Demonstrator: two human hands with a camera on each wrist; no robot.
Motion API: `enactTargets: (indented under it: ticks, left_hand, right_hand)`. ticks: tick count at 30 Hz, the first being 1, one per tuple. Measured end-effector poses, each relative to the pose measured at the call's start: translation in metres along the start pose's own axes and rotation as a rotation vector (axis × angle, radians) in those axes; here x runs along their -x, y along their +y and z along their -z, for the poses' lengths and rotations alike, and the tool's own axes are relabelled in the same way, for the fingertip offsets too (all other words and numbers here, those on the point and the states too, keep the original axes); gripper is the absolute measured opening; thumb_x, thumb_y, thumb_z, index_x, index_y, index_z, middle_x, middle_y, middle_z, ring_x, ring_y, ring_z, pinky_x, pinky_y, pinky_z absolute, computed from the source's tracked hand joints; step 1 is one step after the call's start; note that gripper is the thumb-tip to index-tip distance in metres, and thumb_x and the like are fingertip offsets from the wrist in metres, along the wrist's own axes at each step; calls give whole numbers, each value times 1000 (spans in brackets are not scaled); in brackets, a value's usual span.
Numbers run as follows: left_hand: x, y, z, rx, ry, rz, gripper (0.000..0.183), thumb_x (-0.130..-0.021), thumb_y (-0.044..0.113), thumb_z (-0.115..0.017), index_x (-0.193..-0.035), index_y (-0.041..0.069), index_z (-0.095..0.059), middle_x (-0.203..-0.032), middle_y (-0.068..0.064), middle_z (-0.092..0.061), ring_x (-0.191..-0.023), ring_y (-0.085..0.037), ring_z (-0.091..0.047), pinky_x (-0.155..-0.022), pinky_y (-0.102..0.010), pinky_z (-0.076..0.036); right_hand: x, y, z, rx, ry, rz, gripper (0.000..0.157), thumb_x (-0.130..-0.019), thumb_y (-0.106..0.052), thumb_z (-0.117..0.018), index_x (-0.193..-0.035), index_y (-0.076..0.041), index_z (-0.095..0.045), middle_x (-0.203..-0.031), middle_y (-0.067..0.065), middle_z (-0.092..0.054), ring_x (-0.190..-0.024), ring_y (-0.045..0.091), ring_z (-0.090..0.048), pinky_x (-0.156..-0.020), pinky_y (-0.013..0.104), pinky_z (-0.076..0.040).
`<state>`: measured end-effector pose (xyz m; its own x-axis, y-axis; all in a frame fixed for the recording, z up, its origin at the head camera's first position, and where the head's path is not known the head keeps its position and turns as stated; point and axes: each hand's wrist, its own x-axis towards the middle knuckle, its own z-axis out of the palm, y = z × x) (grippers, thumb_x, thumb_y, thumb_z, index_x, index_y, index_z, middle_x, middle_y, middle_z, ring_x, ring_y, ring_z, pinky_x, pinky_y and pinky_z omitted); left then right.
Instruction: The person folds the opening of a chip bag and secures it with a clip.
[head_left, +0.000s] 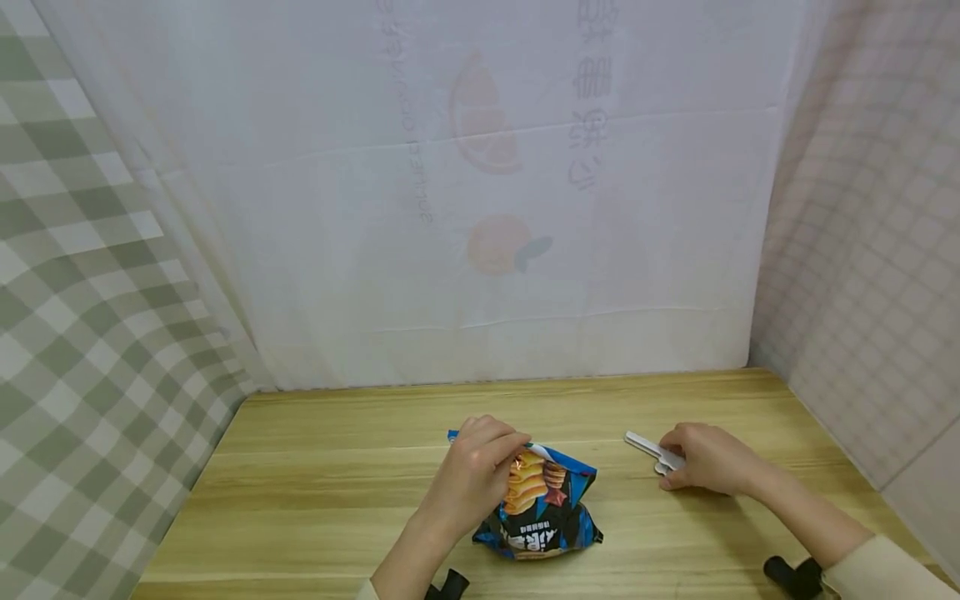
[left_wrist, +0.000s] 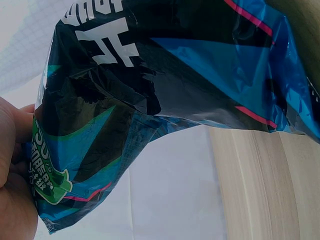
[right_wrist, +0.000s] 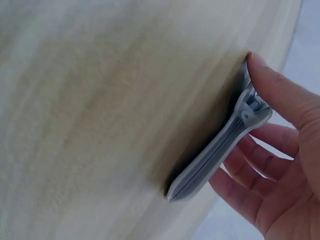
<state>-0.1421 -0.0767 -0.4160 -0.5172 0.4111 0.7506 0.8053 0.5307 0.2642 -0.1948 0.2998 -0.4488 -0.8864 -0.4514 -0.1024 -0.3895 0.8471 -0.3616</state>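
Hanging along the left edge of the worktop (head_left: 337, 475), a green and white checked cloth (head_left: 90, 317) has soft folds. Past the back edge we see a white sheet (head_left: 495, 333) with pale orange fruit on it. Our left hand (head_left: 480, 460) pinches the top of a shiny blue and black snack bag (head_left: 536, 512). The bag is well in from the back edge, about halfway between the left and right edges. Its white letters look upside down to us. Next comes a grey clip (head_left: 660, 455), nearer the right edge and apart from the bag. Our right hand (head_left: 708, 460) pinches one end, thumb on one side, fingers on the other. The free end points to the back left corner. We can't tell if the clip touches the worktop. Our two hands are well apart. A pale checked cloth (head_left: 862, 208) hangs along the right edge.
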Motion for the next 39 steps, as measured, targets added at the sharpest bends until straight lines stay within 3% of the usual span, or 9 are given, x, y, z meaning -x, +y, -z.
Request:
enactTargets:
  ticks: [7,17,23,30,39]
  left_hand:
    - [-3,-1,0,0,-5,-8,22,-81,-12,-83,-96,5,-82,-88,2,-75,-83,-11,-67,-76,-24,-51]
    - [-4,0,0,10,-3,-5,23,-81,-13,-82,-96,5,-82,-89,2,-76,-84,-11,-68,-76,-24,-51]
    - [-2,0,1,1,0,-7,23,-81,-13,-82,-96,5,-82,-89,2,-76,-84,-11,-68,-77,-24,-51]
    - [-1,0,2,-8,-13,3,22,-82,-11,-83,-96,6,-82,-89,2,-76,-84,-11,-67,-77,-23,-51]
    - [-1,-1,1,-13,-8,-3,23,-81,-11,-83,-96,5,-82,-89,2,-76,-84,-11,-67,-77,-23,-50]
  right_hand:
    - [-2,2,10,-26,-24,-2,55,-76,-38,-93,-111,1,-76,-93,-4,-72,-80,7,-62,-69,31,-53]
    - [1,8,18,-47,20,-8,30,-85,-28,-85,-103,-6,-77,-88,-5,-70,-79,8,-62,-69,33,-53]
    - [5,12,19,21,96,-11,25,-87,-25,-80,-102,-5,-77,-80,-8,-66,-67,4,-54,-61,28,-48]
    - [10,17,17,94,137,-16,5,-91,-15,-73,-91,-10,-72,-67,-10,-52,-54,5,-41,-50,26,-35]
    - [15,22,20,98,164,-26,16,-90,-10,-74,-101,0,-74,-79,-5,-66,-61,6,-46,-55,27,-41]
